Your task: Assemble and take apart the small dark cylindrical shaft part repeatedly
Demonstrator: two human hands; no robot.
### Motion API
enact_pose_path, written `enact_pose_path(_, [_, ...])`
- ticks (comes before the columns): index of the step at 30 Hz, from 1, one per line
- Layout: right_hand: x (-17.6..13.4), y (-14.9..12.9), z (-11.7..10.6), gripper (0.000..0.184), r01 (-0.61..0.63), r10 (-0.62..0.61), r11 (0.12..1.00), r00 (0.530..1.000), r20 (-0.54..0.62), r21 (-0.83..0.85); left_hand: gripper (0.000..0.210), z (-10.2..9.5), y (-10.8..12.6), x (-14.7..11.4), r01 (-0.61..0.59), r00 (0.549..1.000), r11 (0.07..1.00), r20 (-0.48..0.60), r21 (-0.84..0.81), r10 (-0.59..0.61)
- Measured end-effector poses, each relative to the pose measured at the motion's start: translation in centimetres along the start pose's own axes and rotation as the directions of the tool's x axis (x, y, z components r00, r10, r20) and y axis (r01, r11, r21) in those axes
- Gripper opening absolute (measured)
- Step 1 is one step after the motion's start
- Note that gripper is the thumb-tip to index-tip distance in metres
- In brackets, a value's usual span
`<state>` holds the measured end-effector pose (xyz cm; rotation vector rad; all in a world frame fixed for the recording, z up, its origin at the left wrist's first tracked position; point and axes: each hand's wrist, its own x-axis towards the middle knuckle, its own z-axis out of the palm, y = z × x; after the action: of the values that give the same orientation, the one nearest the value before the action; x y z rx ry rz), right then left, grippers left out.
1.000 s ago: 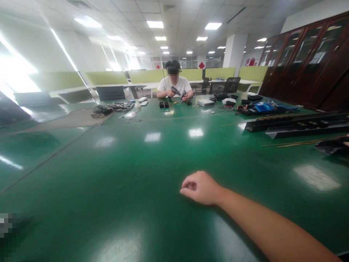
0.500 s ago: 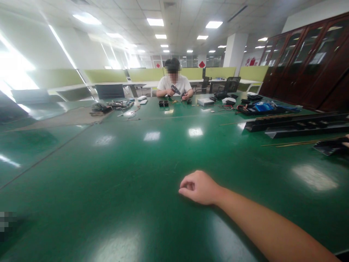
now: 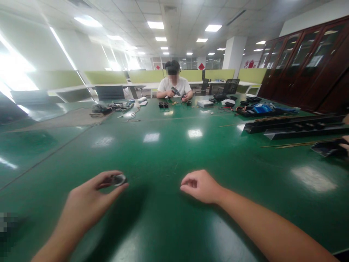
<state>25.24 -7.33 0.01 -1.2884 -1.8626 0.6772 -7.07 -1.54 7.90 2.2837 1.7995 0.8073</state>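
Note:
My left hand (image 3: 87,203) is above the green tabletop (image 3: 158,218) on the left, its thumb and fingers closed around a small round object (image 3: 119,179). The object is grey with a pale silvery rim; its exact kind is unclear. A dark shadow lies on the table below and beside it. To the right of centre my right hand (image 3: 203,186) rests on the tabletop with its fingers curled in and the thumb close to them. Nothing shows inside that curl.
Across the table a person (image 3: 174,85) in a white top holds a power drill (image 3: 176,91). Black metal channels (image 3: 294,127) and thin brass-coloured rods (image 3: 296,143) lie at the right, near another person's hand (image 3: 345,142). Electronic parts (image 3: 121,105) sit at the far left.
My left hand has come into view from the lower left, holding the small round object. My right hand has stayed nearly still.

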Motion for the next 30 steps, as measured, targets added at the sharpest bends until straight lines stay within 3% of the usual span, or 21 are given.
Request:
enact_pose_path(3, [0.4, 0.5, -0.5, 0.016, -0.092, 0.106, 0.990, 0.985, -0.132, 0.110, 0.030, 4.4, 4.8, 1.9, -0.171, 0.972, 0.968, 0.128, -0.185, 0.196])
enact_pose_path(6, [0.8, 1.5, -0.5, 0.019, -0.161, 0.213, 0.964, 0.945, -0.250, 0.212, 0.018, 8.5, 8.6, 1.9, -0.277, 0.930, 0.913, 0.154, -0.300, 0.333])
enact_pose_path(10, [1.1, 2.4, 0.0, 0.021, -0.164, 0.243, 0.943, 0.934, -0.262, 0.291, 0.021, 11.8, 9.5, 0.3, -0.317, 0.900, 0.835, 0.136, -0.450, 0.415])
enact_pose_path(21, [0.8, 1.8, 0.4, 0.025, -0.154, 0.178, 0.980, 0.963, -0.203, 0.129, 0.021, 12.1, 8.0, -0.1, -0.373, 0.858, 0.715, 0.075, -0.591, 0.509])
enact_pose_path(30, [0.8, 1.6, 0.4, 0.025, -0.141, 0.162, 0.982, 0.970, -0.179, 0.127, 0.023, 12.1, 8.5, -0.4, -0.339, 0.866, 0.734, 0.111, -0.588, 0.488])
